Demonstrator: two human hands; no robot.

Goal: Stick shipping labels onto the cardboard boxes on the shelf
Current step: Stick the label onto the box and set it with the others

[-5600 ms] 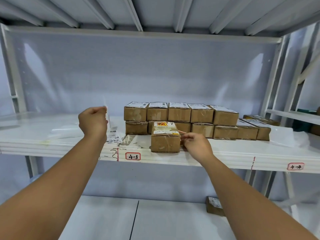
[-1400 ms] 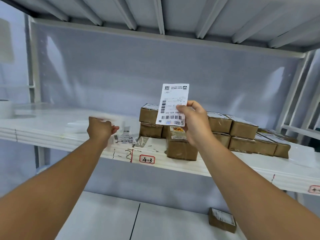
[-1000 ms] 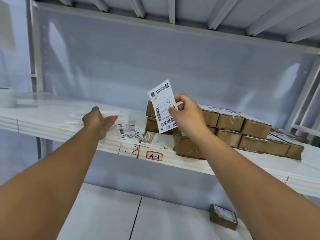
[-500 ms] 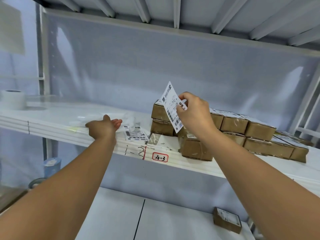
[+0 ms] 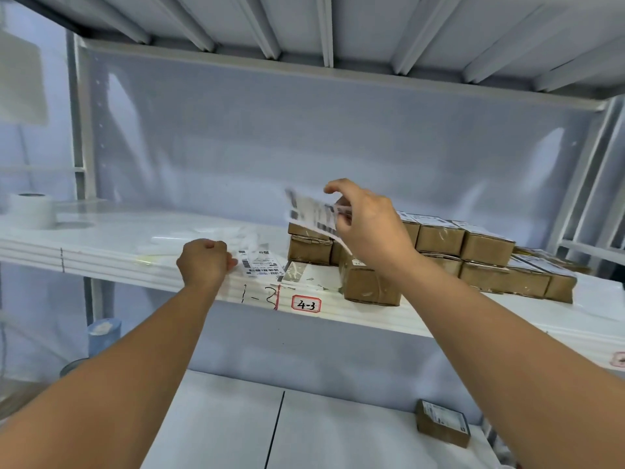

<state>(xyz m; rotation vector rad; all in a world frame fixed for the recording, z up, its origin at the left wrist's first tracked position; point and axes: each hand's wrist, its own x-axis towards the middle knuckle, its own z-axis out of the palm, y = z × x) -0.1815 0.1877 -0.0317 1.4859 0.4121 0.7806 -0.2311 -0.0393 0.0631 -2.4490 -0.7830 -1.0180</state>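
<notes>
My right hand (image 5: 367, 225) pinches a white shipping label (image 5: 313, 214), blurred, and holds it tilted above the front cardboard box (image 5: 368, 284). That box stands alone near the edge of the white shelf (image 5: 135, 265). Behind it, brown boxes (image 5: 439, 238) with labels on top are stacked in two layers. My left hand (image 5: 203, 262) rests on the shelf's front with its fingers curled. Its knuckles are right beside a small pile of loose labels (image 5: 260, 264). Nothing shows inside that hand.
Crumpled backing sheets (image 5: 247, 236) lie behind the loose labels, and a peeled sheet (image 5: 304, 275) lies left of the front box. A white roll (image 5: 32, 211) stands far left. A tag reading 4-3 (image 5: 306, 304) marks the shelf edge. One small box (image 5: 443, 423) sits on the lower shelf.
My right hand has tipped the label from upright to nearly flat over the front box. My left hand's fingers went from flat on the shelf to curled beside the loose labels.
</notes>
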